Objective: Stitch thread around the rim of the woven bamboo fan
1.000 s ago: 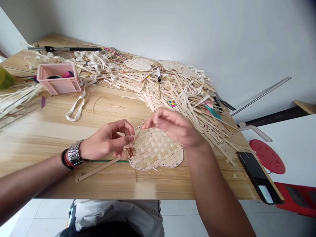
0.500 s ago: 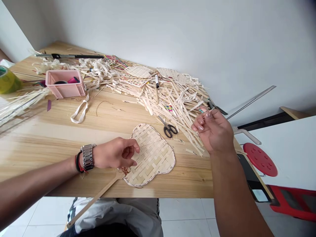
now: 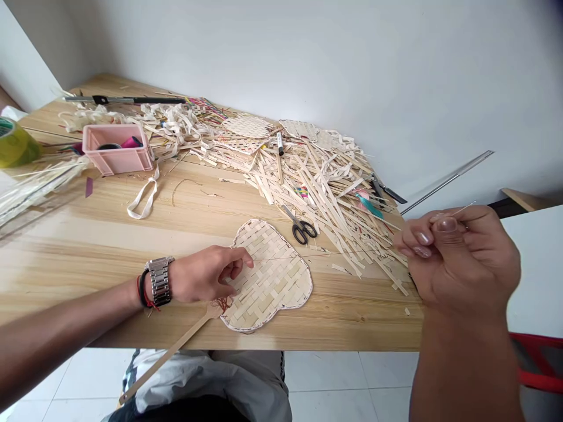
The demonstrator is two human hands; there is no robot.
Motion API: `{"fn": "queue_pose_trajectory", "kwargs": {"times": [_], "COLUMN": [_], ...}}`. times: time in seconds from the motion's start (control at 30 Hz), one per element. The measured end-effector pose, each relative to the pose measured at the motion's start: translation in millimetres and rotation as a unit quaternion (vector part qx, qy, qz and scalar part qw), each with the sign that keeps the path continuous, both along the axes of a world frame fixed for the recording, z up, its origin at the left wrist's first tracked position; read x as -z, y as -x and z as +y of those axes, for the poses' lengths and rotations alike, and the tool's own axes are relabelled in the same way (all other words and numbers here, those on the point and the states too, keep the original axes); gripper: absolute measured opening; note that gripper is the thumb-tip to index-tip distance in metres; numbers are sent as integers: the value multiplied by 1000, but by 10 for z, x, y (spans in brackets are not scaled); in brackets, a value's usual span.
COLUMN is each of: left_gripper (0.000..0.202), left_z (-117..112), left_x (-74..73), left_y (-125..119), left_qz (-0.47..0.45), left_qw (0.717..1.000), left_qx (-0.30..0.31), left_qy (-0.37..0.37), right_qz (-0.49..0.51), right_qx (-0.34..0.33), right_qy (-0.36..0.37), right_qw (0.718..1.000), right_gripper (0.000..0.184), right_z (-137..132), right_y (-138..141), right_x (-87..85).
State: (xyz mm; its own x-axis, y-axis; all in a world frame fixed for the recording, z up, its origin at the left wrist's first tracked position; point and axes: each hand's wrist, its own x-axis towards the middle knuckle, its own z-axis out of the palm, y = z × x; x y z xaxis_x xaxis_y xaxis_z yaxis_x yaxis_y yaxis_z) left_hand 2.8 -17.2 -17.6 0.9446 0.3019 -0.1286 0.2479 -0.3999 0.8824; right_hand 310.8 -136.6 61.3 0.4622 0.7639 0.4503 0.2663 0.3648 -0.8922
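A heart-shaped woven fan (image 3: 275, 272) of pale strips lies at the table's front edge, its flat wooden handle (image 3: 169, 354) reaching over my lap. My left hand (image 3: 211, 272) rests on the fan's left part, thumb and index finger apart, the other fingers curled in. Reddish-brown stitching (image 3: 222, 305) shows by the handle's base. Out to the right, my right hand (image 3: 457, 252) is raised and pinches a thin needle (image 3: 465, 207) between thumb and fingers. A fine thread (image 3: 325, 254) runs taut across the fan from beside my left index finger towards my right hand.
Black-handled scissors (image 3: 302, 230) lie just beyond the fan. Behind them spreads a heap of pale strips (image 3: 316, 181) with a marker (image 3: 280, 144) on top. A pink bin (image 3: 116, 158) and yellow tape roll (image 3: 16, 143) stand at left. A wall closes the back.
My right hand has moved far to the right and closer to me with the needle, drawing the thread out longer. My left hand has barely shifted on the fan.
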Motion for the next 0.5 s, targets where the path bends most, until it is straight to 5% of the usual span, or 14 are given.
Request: {"fn": "queue_pose_trajectory", "kwargs": {"times": [0.5], "left_gripper": [53], "left_z": [7], "left_x": [19], "left_y": [2], "left_qz": [8], "left_qw": [1000], "left_qx": [3], "left_qy": [5], "right_qz": [-37], "right_qx": [32], "right_qy": [-63], "right_qw": [997], "right_gripper": [37], "right_z": [3], "right_y": [-63], "right_x": [-116]}}
